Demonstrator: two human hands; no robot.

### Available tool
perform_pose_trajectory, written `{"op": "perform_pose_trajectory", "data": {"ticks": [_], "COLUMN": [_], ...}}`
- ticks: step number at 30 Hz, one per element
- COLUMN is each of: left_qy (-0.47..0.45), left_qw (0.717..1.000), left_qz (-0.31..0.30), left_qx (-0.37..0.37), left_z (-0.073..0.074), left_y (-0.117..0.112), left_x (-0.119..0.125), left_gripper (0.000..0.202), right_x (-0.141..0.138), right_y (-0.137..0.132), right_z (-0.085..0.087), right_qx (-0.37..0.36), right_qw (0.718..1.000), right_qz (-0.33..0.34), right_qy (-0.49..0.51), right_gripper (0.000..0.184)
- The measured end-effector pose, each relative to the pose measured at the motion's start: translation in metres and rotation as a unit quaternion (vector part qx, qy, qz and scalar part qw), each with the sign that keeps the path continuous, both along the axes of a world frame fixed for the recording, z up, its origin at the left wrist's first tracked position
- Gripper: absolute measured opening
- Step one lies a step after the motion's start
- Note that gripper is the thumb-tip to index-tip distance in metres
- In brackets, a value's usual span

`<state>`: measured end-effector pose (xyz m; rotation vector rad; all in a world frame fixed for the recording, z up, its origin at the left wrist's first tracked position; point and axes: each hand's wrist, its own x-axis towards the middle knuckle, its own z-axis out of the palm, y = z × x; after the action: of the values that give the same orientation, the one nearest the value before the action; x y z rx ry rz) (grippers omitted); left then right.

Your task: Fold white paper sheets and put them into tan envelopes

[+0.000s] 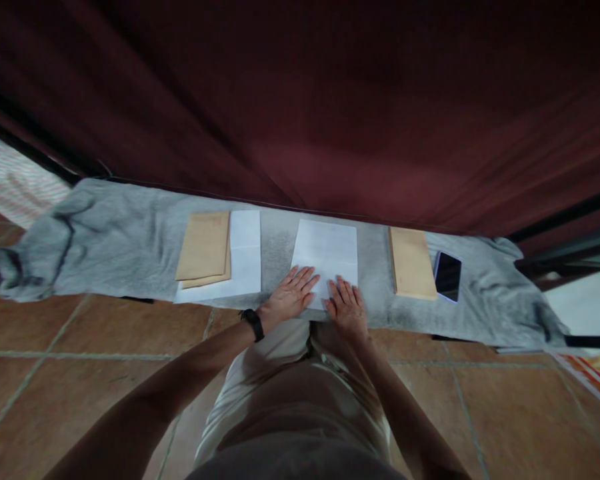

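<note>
Head view: The white sheet (326,248) lies flat at the center of the grey cloth (125,240), directly in front of the person. The left hand (291,293) rests palm down across the near left corner of the sheet, fingers extended and slightly apart. A black wristband (253,325) encircles the left wrist. The right hand (349,313) rests palm down at the near right corner, fingers likewise extended and slightly apart. To the left, brown envelopes (205,247) overlap a second white sheet (246,253). To the right lies a brown envelope stack (414,263), with a phone (449,276) just beside it. A dark red curtain (330,133) borders the cloth's far edge.
</note>
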<state>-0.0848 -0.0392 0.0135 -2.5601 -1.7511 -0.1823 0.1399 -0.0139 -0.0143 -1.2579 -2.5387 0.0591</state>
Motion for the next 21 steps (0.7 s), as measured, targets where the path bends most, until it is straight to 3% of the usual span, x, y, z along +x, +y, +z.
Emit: {"op": "perform_pose_trajectory", "data": {"ticks": [17,21], "left_qy": [-0.07,-0.066], "left_qw": [0.997,0.996], "left_qz": [-0.004,-0.053], "left_qx": [0.024,0.018], "left_z": [-0.01,-0.005], "left_y": [-0.001,-0.007], "left_x": [-0.007,-0.001], "left_gripper": [0.051,0.056], "right_x": [0.046,0.045], "right_y": [-0.002,-0.003], "right_z": [0.006,0.004], "right_qx": [0.009,0.013], "right_qw": [0.998,0.998], "right_qz": [-0.063,-0.064], "right_qy": [-0.026,-0.024], "right_gripper": [0.052,0.052]}}
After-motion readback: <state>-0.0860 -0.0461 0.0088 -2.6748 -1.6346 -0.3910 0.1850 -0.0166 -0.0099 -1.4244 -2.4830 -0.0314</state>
